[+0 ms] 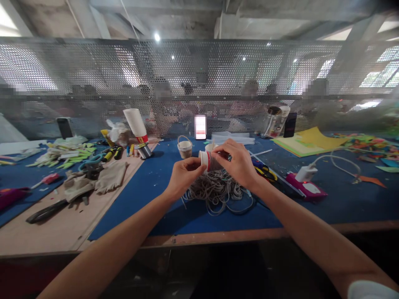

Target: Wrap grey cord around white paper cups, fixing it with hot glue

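A paper cup (204,160) with a red band lies on its side in the air, its mouth turned left. My left hand (186,173) grips it near the rim between thumb and fingers. Greyish cord seems to wrap the cup's lower part. My right hand (236,161) is closed in a pinch against that end; what its fingertips hold is too small to make out. Under both hands a loose tangle of grey cord (215,191) rests on the blue mat. Just behind stands a small cord-covered basket (185,148) with a looped handle.
Stacked paper cups (135,121) lean at back left. Work gloves (110,177) and scissors (90,162) lie left. Yellow-handled pliers (266,172) and a pink power strip (307,187) with a charger are right. A lit phone (200,126) stands against the perforated screen (218,74).
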`<state>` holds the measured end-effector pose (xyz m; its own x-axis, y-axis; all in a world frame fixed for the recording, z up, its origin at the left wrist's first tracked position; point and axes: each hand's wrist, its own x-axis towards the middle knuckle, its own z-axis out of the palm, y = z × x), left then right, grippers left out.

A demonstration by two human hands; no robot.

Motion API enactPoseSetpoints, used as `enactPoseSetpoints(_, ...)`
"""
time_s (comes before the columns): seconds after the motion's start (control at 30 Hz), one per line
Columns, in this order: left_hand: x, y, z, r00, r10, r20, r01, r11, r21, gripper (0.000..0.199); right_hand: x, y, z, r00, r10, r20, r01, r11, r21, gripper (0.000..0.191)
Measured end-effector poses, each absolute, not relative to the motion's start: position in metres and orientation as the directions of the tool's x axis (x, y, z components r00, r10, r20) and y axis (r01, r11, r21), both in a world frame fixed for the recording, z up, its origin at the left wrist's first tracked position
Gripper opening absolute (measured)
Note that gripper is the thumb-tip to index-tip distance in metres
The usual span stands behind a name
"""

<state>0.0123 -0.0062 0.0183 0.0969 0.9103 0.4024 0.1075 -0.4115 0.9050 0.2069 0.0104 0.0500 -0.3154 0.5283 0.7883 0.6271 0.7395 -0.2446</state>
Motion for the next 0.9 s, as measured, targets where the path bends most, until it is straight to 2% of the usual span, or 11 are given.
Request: enactPoseSetpoints(0.9, 0.0133, -0.0099, 0.0202, 0.181, 0.904, 0.388, 0.122, -0.412, 0.903, 0.016, 0.2106, 0.0140, 0.0469, -0.305, 0.546, 0.780, 0.665, 0.708, -0.236, 0.009)
